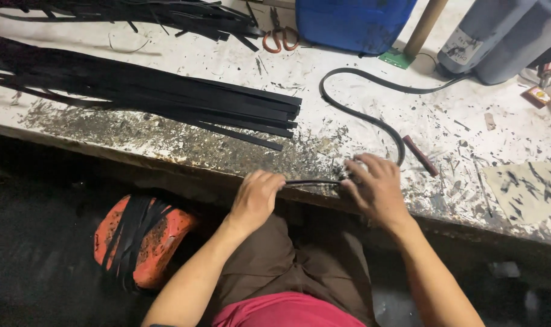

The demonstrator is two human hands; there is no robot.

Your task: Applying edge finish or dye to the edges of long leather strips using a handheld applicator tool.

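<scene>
matt black rubbery strip [360, 115], rough paint-flecked workbench [372, 139]

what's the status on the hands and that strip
Left hand and right hand both gripping black strip at bench edge. Nothing in the way.

Hands in view: two, a left hand [255, 197] and a right hand [377, 189]. Scissors [280, 36]: one pair. Blue container [354, 23]: one. Grey cylinders [505, 36]: two. Bundles of black strips [166, 100]: two. Orange object [143, 239] wrapped in strips: one.
</scene>
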